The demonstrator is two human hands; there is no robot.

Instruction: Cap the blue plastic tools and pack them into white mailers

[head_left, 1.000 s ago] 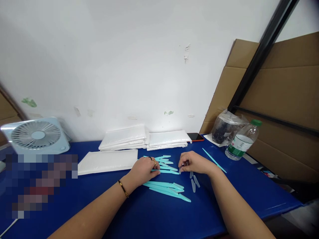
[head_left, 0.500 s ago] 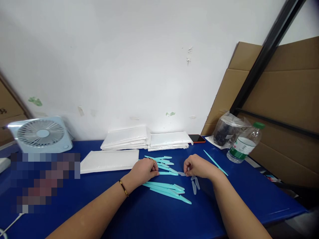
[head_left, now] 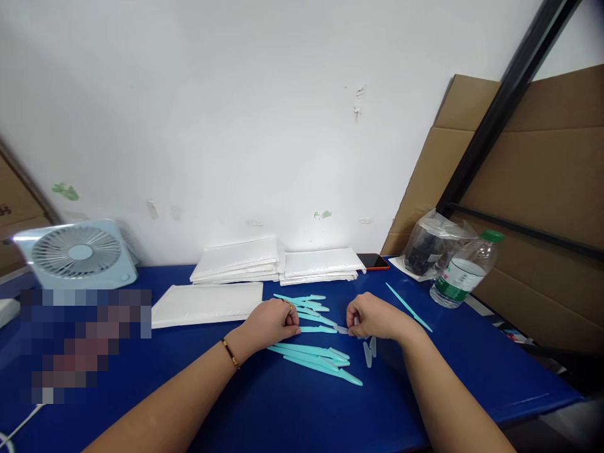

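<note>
My left hand point(head_left: 272, 322) is closed around the handle of a turquoise eyebrow razor point(head_left: 317, 329), whose blade end points right. Opposite it, my right hand point(head_left: 370, 316) pinches a translucent blade cap point(head_left: 341, 329), which meets the razor's tip; how far it covers the blade is too small to tell. Several more turquoise razors point(head_left: 315, 308) fan out behind my left hand, and another group of razors point(head_left: 314, 361) lies in front of it. Loose clear caps point(head_left: 368, 355) rest just below my right hand, which partly hides them. One single razor point(head_left: 409, 307) lies beyond my right wrist.
White padded envelopes point(head_left: 212, 303) lie at the left, with two stacks of envelopes point(head_left: 321, 262) against the wall. A phone point(head_left: 374, 262) is beside them. At the right stand a bagged dark cup point(head_left: 422, 251) and a water bottle point(head_left: 460, 277). A fan point(head_left: 81, 255) stands far left.
My right hand has shifted slightly left, bringing the cap a little further onto the razor's tip. My left hand has barely moved and keeps its hold on the razor.
</note>
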